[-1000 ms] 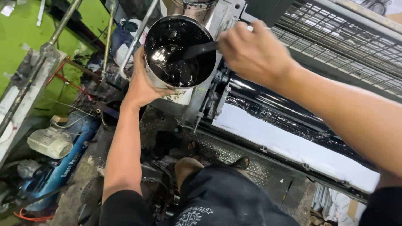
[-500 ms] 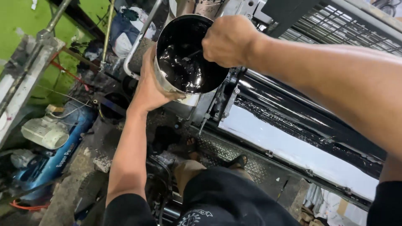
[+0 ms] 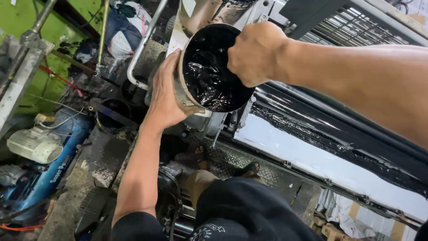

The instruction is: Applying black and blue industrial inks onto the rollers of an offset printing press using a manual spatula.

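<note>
The left hand (image 3: 167, 96) cups the tilted metal can (image 3: 214, 67) of black ink from its left side, fingers wrapped round the wall. The right hand (image 3: 256, 53) is fisted over the can's right rim, closed on something hidden inside. The can's mouth faces the press's ink roller (image 3: 339, 129), just below and right.

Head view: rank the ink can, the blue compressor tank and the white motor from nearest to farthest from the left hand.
1. Ink can: the left hand grips its side, so they touch.
2. Blue compressor tank: lower left, on the floor.
3. White motor: far left, just beyond the tank; the gap between these two is small.
</note>
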